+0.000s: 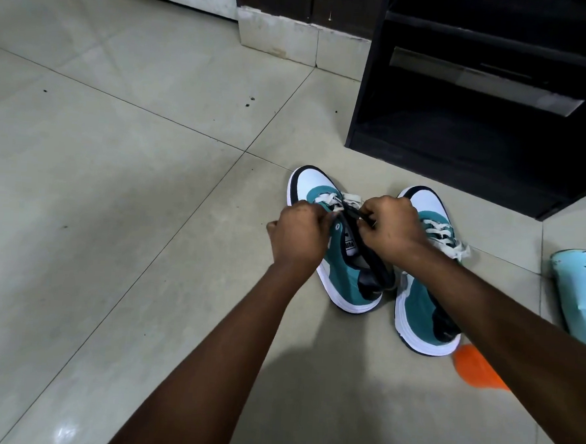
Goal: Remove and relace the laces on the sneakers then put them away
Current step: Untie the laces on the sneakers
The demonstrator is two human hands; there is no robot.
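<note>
1. Pale tiled floor with dark grout lines fills the room; a white door base and a tiled plinth stand at its far edge.
2. Black open shelf unit stands at the far right corner of the floor, its compartments dark.
3. Two teal-and-white sneakers sit side by side before it: the left sneaker and the right sneaker.
4. Left hand and right hand both pinch the white lace at the left sneaker's upper eyelets.
5. Pale blue bottle and an orange object lie near the floor's right edge.
</note>
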